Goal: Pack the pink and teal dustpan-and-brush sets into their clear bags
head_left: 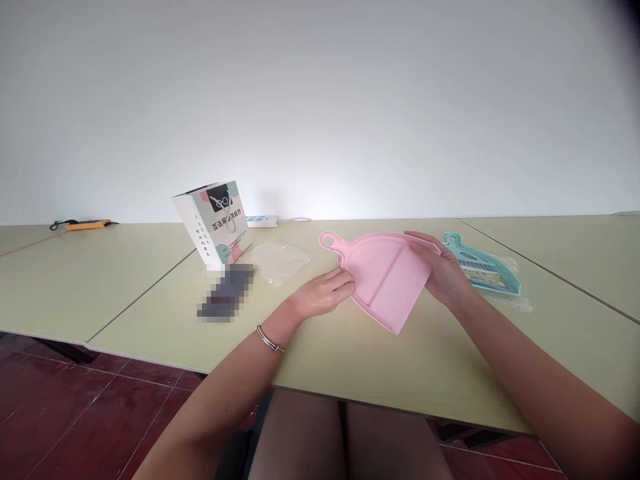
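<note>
A pink dustpan (385,273) is held up over the table in both hands, its handle with a round hole pointing up and to the left. My left hand (325,291) is closed at the edge near the handle, with its fingertips partly hidden. Around the right edge of the pan, my right hand (440,267) grips with the thumb on the near face. Behind my right wrist lies a teal dustpan (511,279) with a printed sheet and clear wrapping.
A white printed paper bag (220,227) stands at the left, with a clear plastic bag (283,260) beside it. A blurred dark object (226,293) lies in front. Farther back are an orange item (89,225) with a black cord and a white power strip (264,221) near the wall.
</note>
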A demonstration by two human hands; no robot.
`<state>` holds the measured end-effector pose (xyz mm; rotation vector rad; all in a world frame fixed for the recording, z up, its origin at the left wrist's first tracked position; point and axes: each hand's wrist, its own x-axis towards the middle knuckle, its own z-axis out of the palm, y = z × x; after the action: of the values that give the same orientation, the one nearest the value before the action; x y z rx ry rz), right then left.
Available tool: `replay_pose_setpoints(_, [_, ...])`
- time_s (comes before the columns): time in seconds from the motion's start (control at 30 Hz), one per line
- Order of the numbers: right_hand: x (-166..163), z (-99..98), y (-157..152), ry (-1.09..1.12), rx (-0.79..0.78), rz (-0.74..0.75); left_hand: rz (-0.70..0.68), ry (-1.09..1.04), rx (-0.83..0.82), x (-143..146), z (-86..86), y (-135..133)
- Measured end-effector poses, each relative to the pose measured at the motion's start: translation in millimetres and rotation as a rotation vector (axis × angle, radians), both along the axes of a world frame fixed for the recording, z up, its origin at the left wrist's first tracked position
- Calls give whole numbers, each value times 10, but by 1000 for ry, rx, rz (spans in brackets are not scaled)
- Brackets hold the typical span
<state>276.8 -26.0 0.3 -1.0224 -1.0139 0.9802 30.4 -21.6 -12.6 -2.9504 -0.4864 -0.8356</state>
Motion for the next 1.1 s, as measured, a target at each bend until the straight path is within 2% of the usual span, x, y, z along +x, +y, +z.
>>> replay_pose_setpoints(0.1, [56, -56, 61, -54, 59, -90, 69, -148, -153, 2, 1, -26])
replay_pose_setpoints(0.2, [49, -163, 130, -133, 115, -161, 175, -430, -312, -7, -11, -22])
replay_pose_setpoints(0.27, [-16, -219, 149, -148, 159, -200, 213, -584, -542, 0, -24, -16])
replay_pose_setpoints(0.37, [-195, -236, 105, -58, 196, -206, 158, -626, -1011, 52, -39, -30])
replay_pose_setpoints(0.43, [-320, -213, 45, 27, 188, -140, 114, -659, -1187, 97, -38, -45])
replay_pose_setpoints(0.5, [-403, -187, -9, 89, 161, -43, 126, -782, -1200, 122, -23, -45])
replay_pose_setpoints(0.63, [-407, -176, -43, 67, 49, 127, 246, -960, -1087, 55, 40, 19])
replay_pose_setpoints(0.77, [-350, -193, -38, 14, -27, 250, 274, -927, -1209, -130, 122, 100])
replay_pose_setpoints(0.9, [-342, -192, -71, -67, -60, 366, 256, -773, -1360, -309, 134, 175])
replay_pose_setpoints(1.03, [-341, -179, -94, -265, -49, 470, 359, -738, -1335, -345, 32, 254])
replay_pose_setpoints(1.1, [-316, -174, -64, -287, -33, 414, 383, -777, -1322, -326, -17, 283])
